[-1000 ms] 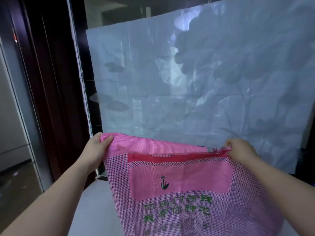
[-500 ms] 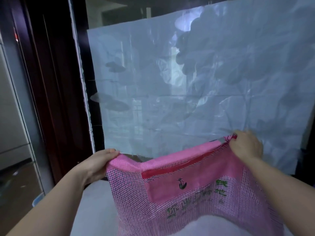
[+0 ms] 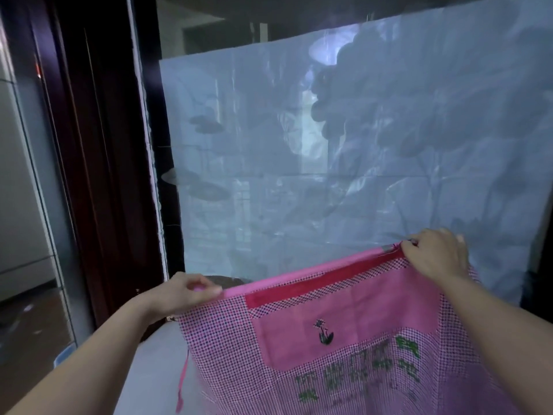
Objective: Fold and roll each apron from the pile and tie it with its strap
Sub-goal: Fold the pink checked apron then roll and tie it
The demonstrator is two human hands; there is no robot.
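A pink checked apron [image 3: 227, 339] hangs spread out in front of me, held up by its top hem. It has a plain pink pocket with a small flower motif, a red band above it and green printed characters below. My left hand [image 3: 182, 292] pinches the top left corner. My right hand [image 3: 437, 256] pinches the top right corner, held higher, so the hem slopes up to the right. A thin pink strap [image 3: 182, 381] dangles from the left edge. The apron's lower part runs out of view.
A white surface [image 3: 149, 372] lies below the apron at the lower left. Behind stands a window covered by a pale translucent sheet [image 3: 329, 160], with a dark wooden frame [image 3: 98, 175] to its left. Floor shows at the far left.
The apron's hem, level a second ago, now tilts: my right hand rose and my left hand dropped. The sag in the hem half a second ago is pulled taut.
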